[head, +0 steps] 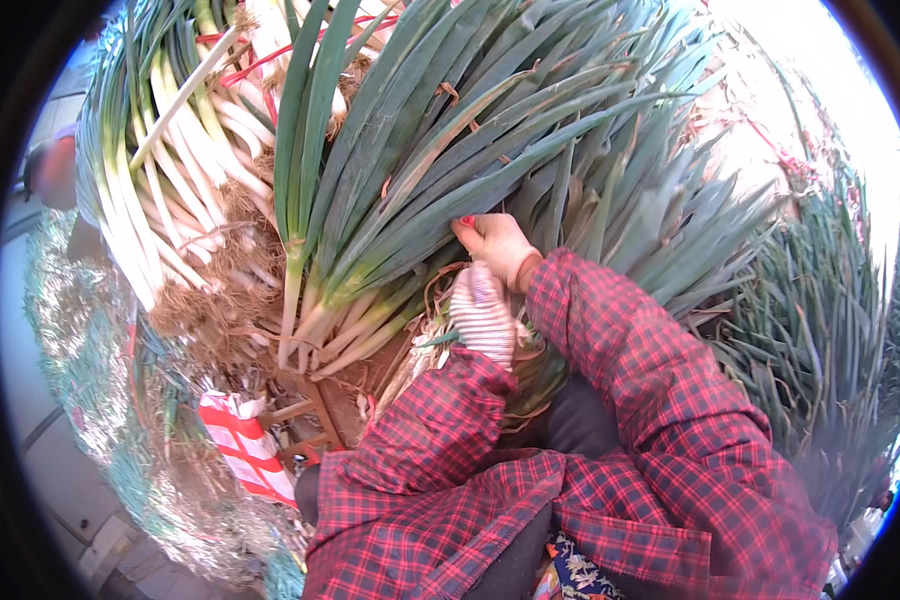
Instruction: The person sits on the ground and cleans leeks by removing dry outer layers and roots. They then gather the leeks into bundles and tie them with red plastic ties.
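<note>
Before me lies a bunch of large green onions (pixel 390 217), its dark green leaves fanning up and right and its pale stalk ends pointing down-left. My right hand (pixel 497 244), in a pale glove with bare fingertips, is bent at the edge of these leaves. Something red shows at one fingertip. Just below it, my left hand (pixel 484 311) wears a striped knit glove and has its fingers curled. Both hands nearly touch. Whether either one grips a leaf is hidden. Dry, yellowish peeled leaves (pixel 427 337) lie beside the left hand.
At the upper left, white-stalked green onions (pixel 187 165) with shaggy roots are piled near red tying cord (pixel 262 64). A wooden frame (pixel 315 420) and a red-and-white striped packet (pixel 244 446) stand at lower left. More green onions (pixel 810 300) fill the right side.
</note>
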Motion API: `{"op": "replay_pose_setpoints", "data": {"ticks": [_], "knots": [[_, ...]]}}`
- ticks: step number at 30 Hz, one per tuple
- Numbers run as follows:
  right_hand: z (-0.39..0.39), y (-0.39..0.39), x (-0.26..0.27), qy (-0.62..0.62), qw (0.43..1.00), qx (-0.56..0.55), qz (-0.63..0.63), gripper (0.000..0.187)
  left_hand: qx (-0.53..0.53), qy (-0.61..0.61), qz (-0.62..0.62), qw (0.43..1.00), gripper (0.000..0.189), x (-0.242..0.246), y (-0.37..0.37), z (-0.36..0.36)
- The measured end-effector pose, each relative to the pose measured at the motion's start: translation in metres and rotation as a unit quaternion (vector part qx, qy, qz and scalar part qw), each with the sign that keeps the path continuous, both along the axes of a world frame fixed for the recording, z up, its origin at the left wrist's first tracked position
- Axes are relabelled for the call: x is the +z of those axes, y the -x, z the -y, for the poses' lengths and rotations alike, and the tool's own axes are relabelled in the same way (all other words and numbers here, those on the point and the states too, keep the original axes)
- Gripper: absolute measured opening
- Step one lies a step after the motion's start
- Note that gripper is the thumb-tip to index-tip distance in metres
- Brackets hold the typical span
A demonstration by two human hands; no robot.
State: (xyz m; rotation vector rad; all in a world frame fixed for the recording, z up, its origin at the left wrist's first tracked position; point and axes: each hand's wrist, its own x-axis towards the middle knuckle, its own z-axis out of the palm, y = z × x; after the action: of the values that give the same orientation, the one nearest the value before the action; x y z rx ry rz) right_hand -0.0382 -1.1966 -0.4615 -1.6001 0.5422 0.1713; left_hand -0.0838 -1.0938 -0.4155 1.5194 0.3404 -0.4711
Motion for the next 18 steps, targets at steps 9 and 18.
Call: {"op": "replay_pose_setpoints", "data": {"ticks": [9,18], "knots": [[0.020,-0.024,0.001,-0.171,0.970,0.053,-0.166,0.043,-0.234,-0.057,-0.057,0.969,0.038,0.011,-0.019,-0.001],[0.050,0.028,0.092,0.126,0.979,0.150,0.059,0.045,-0.344,-0.278,0.132,0.887,0.039,-0.026,-0.014,-0.009]]}}
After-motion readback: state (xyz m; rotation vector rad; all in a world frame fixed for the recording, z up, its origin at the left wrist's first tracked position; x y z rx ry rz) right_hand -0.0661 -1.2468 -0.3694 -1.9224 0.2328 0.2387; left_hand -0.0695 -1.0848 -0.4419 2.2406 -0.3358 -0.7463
